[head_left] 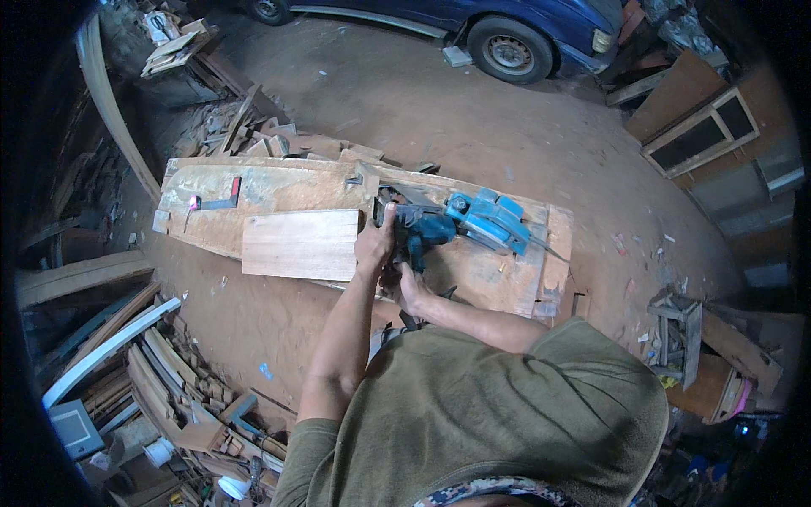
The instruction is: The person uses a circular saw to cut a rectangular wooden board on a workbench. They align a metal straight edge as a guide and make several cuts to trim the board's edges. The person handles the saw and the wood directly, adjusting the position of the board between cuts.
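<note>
A person in an olive-green short-sleeved shirt (481, 406) bends over a long, worn wooden desk (291, 182), a blue-and-black power tool (432, 228) between both hands. The fingers of the left hand (372, 243) close around the tool's dark end, thumb upright; those of the right hand (410, 289) sit against its underside, partly hidden, and whether they grip or merely touch cannot be told. Just left of the left fingers lies a pale, rectangular wooden board (301, 245). Farther left, beyond it, rest a black-and-red L-shaped square (221, 204) and a small pink tape measure (195, 203). To the right of the fingers, near the held tool, sits a bright-blue electric planer (492, 221). Well beyond the fingers stands a dark-blue vehicle (574, 29).
</note>
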The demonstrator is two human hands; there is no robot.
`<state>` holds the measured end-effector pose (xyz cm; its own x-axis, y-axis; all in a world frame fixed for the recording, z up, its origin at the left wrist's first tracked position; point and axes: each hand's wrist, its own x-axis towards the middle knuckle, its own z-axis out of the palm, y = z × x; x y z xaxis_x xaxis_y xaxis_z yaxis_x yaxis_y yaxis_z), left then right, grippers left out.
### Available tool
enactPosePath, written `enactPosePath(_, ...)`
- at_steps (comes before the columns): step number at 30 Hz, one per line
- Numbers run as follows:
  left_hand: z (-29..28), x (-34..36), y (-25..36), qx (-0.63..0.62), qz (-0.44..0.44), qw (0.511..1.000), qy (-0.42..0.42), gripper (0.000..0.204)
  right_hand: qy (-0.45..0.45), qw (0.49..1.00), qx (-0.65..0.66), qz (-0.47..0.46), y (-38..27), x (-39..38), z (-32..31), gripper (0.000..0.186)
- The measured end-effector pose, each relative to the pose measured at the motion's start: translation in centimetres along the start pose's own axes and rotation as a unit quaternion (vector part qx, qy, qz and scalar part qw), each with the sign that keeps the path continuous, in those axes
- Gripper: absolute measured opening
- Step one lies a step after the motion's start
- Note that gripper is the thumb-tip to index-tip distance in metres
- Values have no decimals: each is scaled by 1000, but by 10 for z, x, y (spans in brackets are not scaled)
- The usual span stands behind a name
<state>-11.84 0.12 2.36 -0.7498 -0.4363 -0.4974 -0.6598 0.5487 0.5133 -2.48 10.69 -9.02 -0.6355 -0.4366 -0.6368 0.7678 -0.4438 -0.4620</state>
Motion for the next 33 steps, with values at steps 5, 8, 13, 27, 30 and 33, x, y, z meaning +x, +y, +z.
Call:
enactPosePath(5, 10, 5, -1, -6, 18, 1000, 13, 115, -24, 994, 85, 56, -27, -22, 24, 43)
enactPosePath(8, 21, 12, -4, 12, 44, 999, 24, 114, -86, 984, 129, 84, -36, -20, 11, 36)
enactPosePath(13, 16, -4, 14, -13, -5, 1000, 17, 106, -103, 974, 79, 188, -72, -33, -1, 31)
enactPosePath(27, -7, -151, -239, -391, -259, 882, 48, 61, 24, 880, -473, -46, -245, 86, -51, 32)
enactPosePath(30, -5, -189, -277, -354, -287, 887, 69, 65, 24, 895, -429, 123, -231, 122, -7, 29)
enactPosePath(33, -6, -174, -260, -324, -230, 914, 79, 62, 33, 891, -450, 56, -233, 166, -33, 32)
